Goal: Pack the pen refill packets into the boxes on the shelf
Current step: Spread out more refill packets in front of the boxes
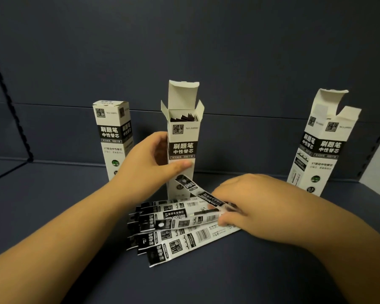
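Dark blue shelf boards (206, 277) carry three tall white-and-black printed cardboard boxes. Judging by how they stand, the work is about midway: the left box (113, 139) is closed on top, the middle box (182, 148) stands open with dark packet ends showing inside, and the right box (320, 148) is open, its contents hidden. A fan of long, flat black-and-white refill packets (173, 229) lies on the shelf just in front of the middle box, not yet packed. The left hand (149, 159) wraps the middle box, thumb across its front, steadying it. The right hand (248, 200) lies over the fan, fingertips seemingly pinching one or two packets, though blur hides the exact grip.
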### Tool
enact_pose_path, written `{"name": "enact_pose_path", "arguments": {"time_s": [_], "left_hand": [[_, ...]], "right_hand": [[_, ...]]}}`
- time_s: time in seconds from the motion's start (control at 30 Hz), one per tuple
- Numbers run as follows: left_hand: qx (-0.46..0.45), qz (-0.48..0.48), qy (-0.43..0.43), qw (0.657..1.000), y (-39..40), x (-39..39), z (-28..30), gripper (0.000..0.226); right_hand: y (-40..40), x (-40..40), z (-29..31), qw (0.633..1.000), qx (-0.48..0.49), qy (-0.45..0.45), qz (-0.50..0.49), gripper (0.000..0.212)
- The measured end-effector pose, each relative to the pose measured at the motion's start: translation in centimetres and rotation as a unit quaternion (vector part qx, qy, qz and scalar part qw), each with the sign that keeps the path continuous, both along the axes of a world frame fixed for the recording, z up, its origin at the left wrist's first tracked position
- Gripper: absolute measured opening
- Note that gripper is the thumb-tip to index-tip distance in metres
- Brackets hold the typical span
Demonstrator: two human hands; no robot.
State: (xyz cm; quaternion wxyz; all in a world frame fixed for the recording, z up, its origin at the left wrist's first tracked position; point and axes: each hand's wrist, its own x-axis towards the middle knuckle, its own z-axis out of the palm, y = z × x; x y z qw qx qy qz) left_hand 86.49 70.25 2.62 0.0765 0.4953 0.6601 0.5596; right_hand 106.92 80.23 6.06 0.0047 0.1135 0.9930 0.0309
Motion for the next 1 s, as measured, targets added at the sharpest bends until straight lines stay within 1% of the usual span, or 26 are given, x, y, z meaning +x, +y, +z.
{"name": "enact_pose_path", "arguments": {"time_s": [0.1,0.2,0.27,0.33,0.37,0.4,0.47,0.5,0.57,0.6,0.67,0.8,0.87,0.9,1.0], "left_hand": [[0.012,0.003,-0.006,1.0,-0.2,-0.2,-0.1,0.056],[0.021,0.004,-0.014,1.0,-0.2,-0.4,-0.3,0.06],[0.021,0.003,-0.011,1.0,-0.1,-0.4,-0.4,0.052],[0.023,0.007,0.006,1.0,-0.1,-0.3,-0.4,0.049],[0.022,0.012,0.017,1.0,-0.1,-0.1,-0.4,0.049],[0.02,0.013,0.023,0.999,-0.2,0.0,-0.3,0.049],[0.019,0.01,0.025,0.999,-0.3,0.1,-0.4,0.048],[0.018,0.009,0.027,0.999,-0.3,0.2,-0.4,0.05],[0.019,0.008,0.033,0.999,-0.4,0.2,-0.4,0.053],[0.02,0.009,0.039,0.999,-0.4,0.2,-0.4,0.054],[0.023,0.01,0.052,0.998,-0.5,0.1,-0.4,0.053],[0.018,0.014,0.083,0.996,-0.6,0.2,-0.2,0.049],[0.012,0.02,0.112,0.993,-0.7,0.3,0.0,0.047],[0.01,0.023,0.126,0.992,-0.7,0.3,0.1,0.047],[0.007,0.03,0.157,0.987,-0.7,0.1,0.0,0.045]], "right_hand": [[-0.1,0.1,0.4,1.0,-0.002,0.014,0.005,0.034],[0.3,0.3,0.7,0.998,-0.024,0.062,-0.008,0.035],[0.7,0.4,0.7,0.991,-0.069,0.112,-0.013,0.031],[0.9,0.4,0.7,0.972,-0.149,0.178,-0.026,0.038],[0.8,0.3,0.7,0.959,-0.181,0.215,-0.034,0.038],[0.6,0.3,0.6,0.947,-0.204,0.247,-0.036,0.032],[0.1,0.1,0.5,0.918,-0.249,0.306,-0.033,0.007],[0.0,0.0,0.4,0.901,-0.275,0.335,-0.037,0.002],[0.2,0.0,0.2,0.868,-0.322,0.375,-0.054,0.005],[0.3,-0.1,0.2,0.854,-0.339,0.39,-0.066,0.01],[0.4,-0.2,0.3,0.823,-0.378,0.416,-0.078,0.01],[0.4,-0.1,0.7,0.738,-0.488,0.465,-0.028,0.018],[0.3,-0.2,0.9,0.693,-0.527,0.491,-0.006,0.017],[0.2,-0.2,1.0,0.677,-0.539,0.501,0.002,0.017],[-0.1,-0.1,1.2,0.648,-0.553,0.523,0.03,0.021]]}}
